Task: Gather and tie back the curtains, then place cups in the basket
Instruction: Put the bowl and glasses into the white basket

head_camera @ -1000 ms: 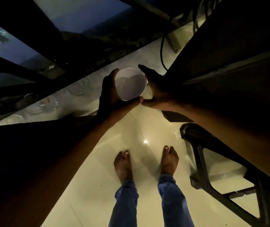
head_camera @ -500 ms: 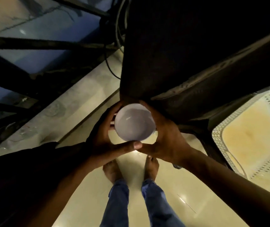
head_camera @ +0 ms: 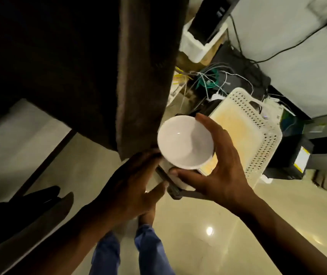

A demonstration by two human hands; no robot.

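Observation:
My right hand grips a white cup by its rim, thumb below and fingers over the far side, its mouth facing me. The cup hangs just left of a white perforated basket whose inside looks yellowish. My left hand is beside the cup's lower left edge with fingers extended; it holds nothing and its fingertips are at or near the rim. A dark brown curtain hangs down just behind and left of the cup.
A dark chair frame sits under the basket. Behind it lie a tangle of wires, a white bin and black boxes along the wall. The glossy tile floor spreads below, with my legs in jeans.
The view has swung right, bringing the basket and wires into sight. The cup moved right toward the basket. My left hand let go of it; only my right hand holds it now.

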